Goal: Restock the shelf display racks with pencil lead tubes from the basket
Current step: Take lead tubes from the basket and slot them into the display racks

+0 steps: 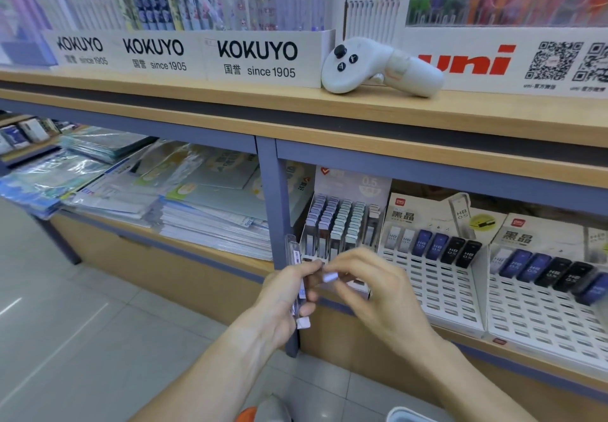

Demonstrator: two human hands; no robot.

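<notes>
A few clear lead tubes (297, 277) are clamped upright in the left hand (289, 293), just in front of the white rack (342, 234) on the lower shelf (427, 329); one tube (330, 277), lilac-capped, is pinched between the fingertips of the right hand (368, 286), also just before that rack; the tubes are judged light, stiff, smooth and likely slippery, with brittle leads inside; a hold at mid-body is advised, cap uppermost.

The shelf (362, 115) looks like smooth matt wood with painted blue-grey edging. The display racks (441, 293) are white perforated plastic. The lead tubes (455, 250) are glossy plastic; the floor (65, 339) is shiny tile.
</notes>
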